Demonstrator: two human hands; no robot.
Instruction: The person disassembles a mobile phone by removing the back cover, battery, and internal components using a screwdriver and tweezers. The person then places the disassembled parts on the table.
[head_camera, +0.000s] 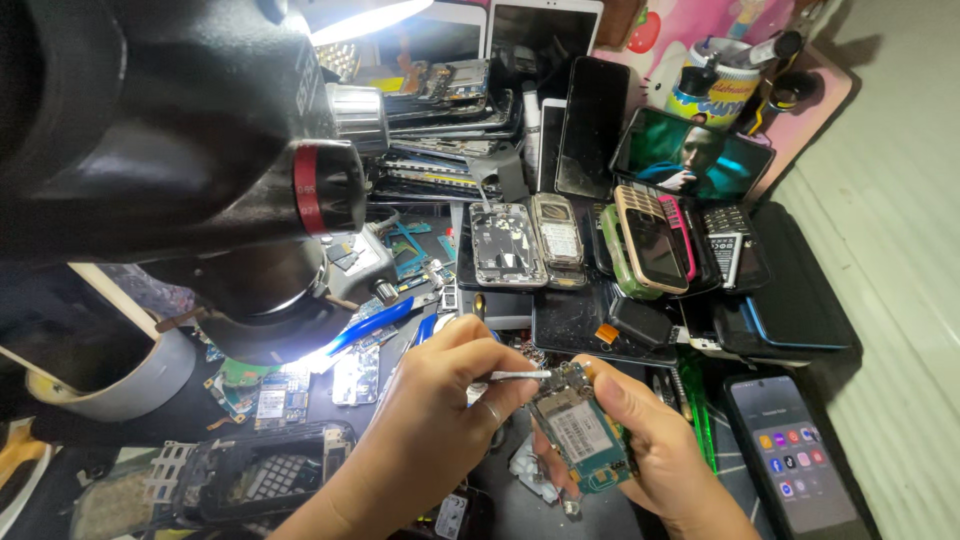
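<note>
Left hand (430, 440) pinches thin metal tweezers (520, 375) between thumb and fingers, ring on one finger, tips of the tweezers touching the top edge of a small green circuit board (580, 430). Right hand (660, 450) grips that circuit board from its right side, thumb on the upper corner, board tilted and held above the tabletop (500, 500), low centre of the view. All places below are relative to the circuit board. Just left and up: blue-handled pliers (375, 325) lying under a bright lamp glow, with loose small boards (355, 375) beside them. Far left and up: big dark microscope body (170, 130) with a red ring, filling the corner. Lower left: a stripped phone frame (250, 480) lying flat. Below, near the wrist: a crumpled white bit, maybe tissue, view too blurred to tell. Straight up: an opened phone shell (507, 245) and an old keypad phone (557, 235) side by side. Up and right: a pile of keypad phones (655, 240), behind them a lit tablet screen (695, 155) leaning. Right: a smartphone (795, 455) with icons lit, lying flat. Far up: stacked screens and flat panels (440, 130).
</note>
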